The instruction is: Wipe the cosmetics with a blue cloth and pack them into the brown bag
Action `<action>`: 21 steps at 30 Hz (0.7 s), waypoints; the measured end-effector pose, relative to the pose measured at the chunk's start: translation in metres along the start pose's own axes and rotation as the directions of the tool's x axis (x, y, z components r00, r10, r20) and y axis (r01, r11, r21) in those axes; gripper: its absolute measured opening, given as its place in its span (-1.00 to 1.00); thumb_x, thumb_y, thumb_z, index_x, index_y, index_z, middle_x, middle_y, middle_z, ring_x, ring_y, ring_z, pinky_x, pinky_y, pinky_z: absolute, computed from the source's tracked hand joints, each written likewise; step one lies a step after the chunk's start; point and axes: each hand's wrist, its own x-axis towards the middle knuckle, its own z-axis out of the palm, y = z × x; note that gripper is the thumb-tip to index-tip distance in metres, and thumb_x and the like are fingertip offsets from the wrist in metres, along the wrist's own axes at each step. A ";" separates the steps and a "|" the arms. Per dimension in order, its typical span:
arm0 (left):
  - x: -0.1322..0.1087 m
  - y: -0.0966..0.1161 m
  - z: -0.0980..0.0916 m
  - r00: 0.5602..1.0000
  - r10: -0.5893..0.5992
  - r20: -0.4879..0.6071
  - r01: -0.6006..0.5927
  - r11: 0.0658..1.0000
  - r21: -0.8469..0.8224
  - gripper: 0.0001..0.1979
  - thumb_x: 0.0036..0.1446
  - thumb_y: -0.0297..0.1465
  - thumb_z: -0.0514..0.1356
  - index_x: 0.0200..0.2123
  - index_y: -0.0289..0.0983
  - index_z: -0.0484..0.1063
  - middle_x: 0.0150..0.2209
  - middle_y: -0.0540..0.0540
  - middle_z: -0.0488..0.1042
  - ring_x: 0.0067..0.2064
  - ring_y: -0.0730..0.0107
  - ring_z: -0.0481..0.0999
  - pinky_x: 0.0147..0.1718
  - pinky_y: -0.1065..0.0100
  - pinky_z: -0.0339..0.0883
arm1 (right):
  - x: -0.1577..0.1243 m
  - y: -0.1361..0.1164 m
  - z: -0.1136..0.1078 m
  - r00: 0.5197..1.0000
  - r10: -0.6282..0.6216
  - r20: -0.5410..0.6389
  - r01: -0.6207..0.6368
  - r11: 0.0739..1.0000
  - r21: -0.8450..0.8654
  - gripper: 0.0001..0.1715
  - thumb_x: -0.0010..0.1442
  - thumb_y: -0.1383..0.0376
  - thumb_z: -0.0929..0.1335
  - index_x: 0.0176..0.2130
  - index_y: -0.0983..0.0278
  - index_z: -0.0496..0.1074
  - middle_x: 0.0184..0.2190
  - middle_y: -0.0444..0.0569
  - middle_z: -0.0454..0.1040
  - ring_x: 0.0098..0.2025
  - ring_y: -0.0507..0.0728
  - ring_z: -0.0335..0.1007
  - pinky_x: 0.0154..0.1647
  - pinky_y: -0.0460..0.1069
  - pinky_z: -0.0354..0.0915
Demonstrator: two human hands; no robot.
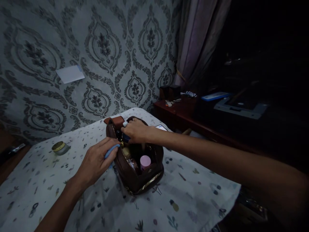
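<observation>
A dark brown zippered bag [135,183] stands open on the cloth-covered table. My left hand [98,158] is closed around a light-blue piece [111,150], perhaps cloth, with its fingertips at the bag's left rim. Reaching into the far end of the bag, my right hand [136,130] has its fingers curled down; what they grip is hidden. Close by those fingers are a white cap [125,123] and a dark blue item [126,137]. A jar with a pink lid [145,162] sits in the bag's near end, beside small items that are hard to make out.
A glass jar with a gold lid [59,147] stands on the white patterned tablecloth [188,199] at left. Behind the bag lies a phone-like lit screen [161,128]. A dark red desk [178,109] stands beyond, right. The patterned wall [108,64] borders the table's far side.
</observation>
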 end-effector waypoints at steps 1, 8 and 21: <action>0.000 0.000 0.000 1.000 -0.002 0.001 0.002 1.000 -0.002 -0.70 0.37 -0.25 -0.01 -0.11 -0.20 0.48 -0.11 -0.14 0.58 -0.11 0.26 0.59 -0.17 0.35 0.42 | 0.000 -0.001 0.001 1.000 -0.002 -0.002 0.002 1.000 -0.010 -0.59 0.21 0.29 0.40 0.04 0.42 0.49 -0.09 0.25 0.59 0.04 0.35 0.49 0.01 0.14 0.27; -0.001 0.002 0.000 1.000 -0.016 -0.009 0.016 1.000 -0.002 -0.70 0.38 -0.24 -0.02 -0.11 -0.20 0.48 -0.12 -0.13 0.57 -0.11 0.26 0.59 -0.18 0.35 0.41 | -0.004 0.001 0.000 0.997 -0.030 -0.065 0.030 1.000 -0.005 -0.65 0.21 0.29 0.40 -0.03 0.42 0.52 -0.09 0.25 0.59 0.02 0.36 0.49 -0.01 0.13 0.30; -0.018 -0.008 0.014 0.988 -0.048 -0.147 0.034 0.995 -0.095 -0.73 0.37 -0.25 0.05 -0.05 -0.19 0.49 0.03 -0.19 0.54 0.07 0.19 0.54 -0.01 0.28 0.43 | 0.013 0.006 0.006 0.986 -0.020 -0.163 0.037 0.994 0.103 -0.77 0.20 0.44 0.31 -0.19 0.41 0.54 -0.22 0.27 0.61 -0.07 0.33 0.55 -0.13 0.05 0.32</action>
